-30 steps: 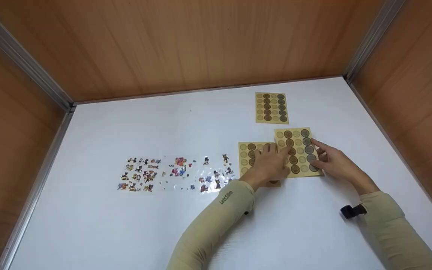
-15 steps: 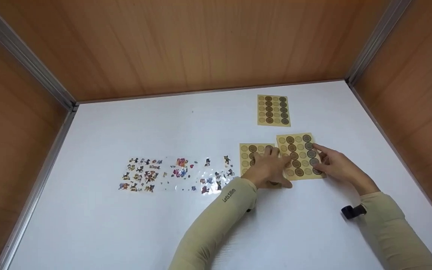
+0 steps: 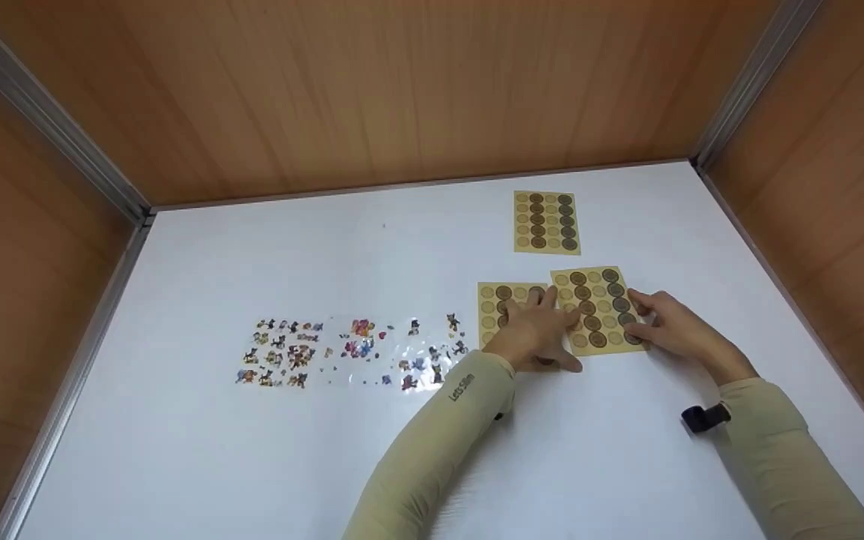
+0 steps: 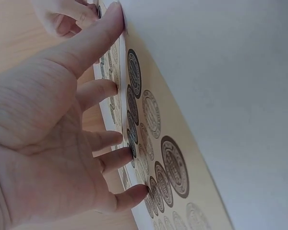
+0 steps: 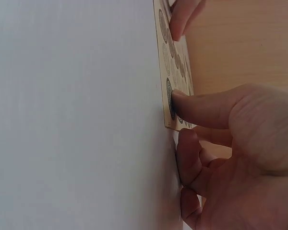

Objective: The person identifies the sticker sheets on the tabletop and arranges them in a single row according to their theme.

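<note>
A tan sheet of round coin-like stickers lies at the right front of the table. My right hand holds its right edge, the thumb on top and the fingers curled along the side. Just left of it, a second sticker sheet is partly covered by my left hand. The fingers of that hand are spread, with fingertips touching the left sheet and the index finger reaching the right sheet's left edge. The two sheets lie nearly edge to edge, the right one slightly turned.
A third coin-sticker sheet lies farther back. To the left is a row of clear sheets with small colourful cartoon stickers. Wooden panels wall in the white table at the back and sides.
The left thumb has swung away from the right sheet and now points toward the front. The right sheet has shifted slightly toward me, with the right hand keeping its edge.
</note>
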Motion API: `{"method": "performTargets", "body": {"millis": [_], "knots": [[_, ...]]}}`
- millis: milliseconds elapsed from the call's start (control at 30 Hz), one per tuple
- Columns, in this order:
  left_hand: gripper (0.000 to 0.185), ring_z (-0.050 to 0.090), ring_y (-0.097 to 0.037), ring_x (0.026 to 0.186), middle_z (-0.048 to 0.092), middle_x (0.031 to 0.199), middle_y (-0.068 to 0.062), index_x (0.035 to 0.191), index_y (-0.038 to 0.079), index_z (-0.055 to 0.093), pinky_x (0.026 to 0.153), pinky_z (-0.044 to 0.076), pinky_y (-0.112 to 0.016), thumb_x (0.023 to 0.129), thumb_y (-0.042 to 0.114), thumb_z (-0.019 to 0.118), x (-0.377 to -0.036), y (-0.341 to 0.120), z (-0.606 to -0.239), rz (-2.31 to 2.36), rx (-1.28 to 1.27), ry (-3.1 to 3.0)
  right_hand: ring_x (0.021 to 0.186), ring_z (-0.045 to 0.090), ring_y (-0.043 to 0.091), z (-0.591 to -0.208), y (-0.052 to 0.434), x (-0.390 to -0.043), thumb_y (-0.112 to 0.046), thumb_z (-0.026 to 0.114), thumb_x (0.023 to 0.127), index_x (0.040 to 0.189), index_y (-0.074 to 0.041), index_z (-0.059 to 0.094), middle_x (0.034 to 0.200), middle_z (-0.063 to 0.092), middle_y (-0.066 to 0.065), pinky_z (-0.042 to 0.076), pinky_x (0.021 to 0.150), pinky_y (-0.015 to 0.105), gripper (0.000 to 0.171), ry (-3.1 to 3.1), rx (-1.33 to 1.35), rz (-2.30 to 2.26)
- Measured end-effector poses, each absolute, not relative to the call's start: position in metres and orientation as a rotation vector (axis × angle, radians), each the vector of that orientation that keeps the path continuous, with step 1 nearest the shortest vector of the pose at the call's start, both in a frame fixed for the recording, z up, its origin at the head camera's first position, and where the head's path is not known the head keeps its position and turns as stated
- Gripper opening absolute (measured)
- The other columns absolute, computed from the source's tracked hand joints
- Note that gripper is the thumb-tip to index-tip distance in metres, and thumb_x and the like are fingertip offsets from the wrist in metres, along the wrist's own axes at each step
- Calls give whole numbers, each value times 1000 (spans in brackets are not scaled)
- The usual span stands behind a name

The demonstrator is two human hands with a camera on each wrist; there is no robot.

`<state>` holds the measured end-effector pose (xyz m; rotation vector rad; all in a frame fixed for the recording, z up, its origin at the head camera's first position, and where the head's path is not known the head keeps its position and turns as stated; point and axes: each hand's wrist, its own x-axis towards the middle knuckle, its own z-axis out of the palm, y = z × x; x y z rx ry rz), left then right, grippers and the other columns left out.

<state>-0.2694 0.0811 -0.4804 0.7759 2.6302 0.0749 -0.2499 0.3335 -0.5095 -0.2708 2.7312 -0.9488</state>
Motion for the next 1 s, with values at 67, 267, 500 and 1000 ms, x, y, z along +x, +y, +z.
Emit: {"method": "performTargets", "body": {"millis": [67, 267, 500, 1000], "knots": [[99, 20, -29, 152, 21, 168, -5, 159, 41, 31, 116, 24, -65, 76, 70, 76, -269, 82, -479, 43, 783, 2639, 87, 46, 25, -509, 334, -249, -16, 68, 98, 151, 12, 32, 110, 50, 23, 43, 71, 32, 70, 2746, -285, -940], [98, 19, -26, 153, 21, 168, -2, 158, 41, 32, 117, 22, -63, 75, 70, 76, -268, 82, -480, 39, 767, 2640, 85, 45, 22, -509, 334, -247, -15, 66, 99, 152, 10, 31, 110, 48, 20, 42, 71, 30, 68, 2745, -287, -912], [97, 20, -28, 153, 23, 167, -3, 158, 39, 35, 117, 22, -64, 75, 70, 77, -269, 81, -480, 71, 778, 2652, 85, 45, 22, -508, 331, -247, -17, 65, 100, 150, 6, 36, 113, 49, 19, 40, 70, 31, 62, 2721, -263, -924], [92, 25, -26, 150, 28, 165, -3, 154, 40, 42, 117, 24, -62, 74, 68, 79, -270, 79, -483, 128, 798, 2674, 85, 45, 21, -509, 331, -247, -17, 63, 101, 151, 5, 37, 112, 50, 17, 40, 69, 31, 61, 2723, -238, -933]]}}
